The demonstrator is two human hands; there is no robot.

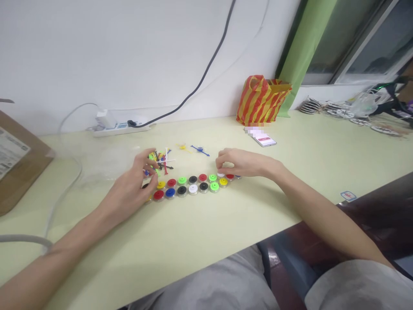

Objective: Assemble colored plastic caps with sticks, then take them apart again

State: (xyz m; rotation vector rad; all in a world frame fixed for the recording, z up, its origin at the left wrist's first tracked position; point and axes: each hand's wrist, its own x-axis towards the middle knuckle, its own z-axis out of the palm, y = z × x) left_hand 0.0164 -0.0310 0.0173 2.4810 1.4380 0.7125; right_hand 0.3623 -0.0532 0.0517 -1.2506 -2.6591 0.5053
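On the counter [193, 232], the left hand [133, 185] reaches in from the lower left, its thumb and fingers curved apart in a half-open grip beside a pile of coloured pointers [165, 167]; whether it holds one I cannot tell. Between the hands run two rows of coloured discs [192, 188], with a blue pointer [200, 149] behind. The right hand [237, 162] comes in from the right, wrist bent, fingers curled into a narrow grip over the rows' right part; its contents are unclear.
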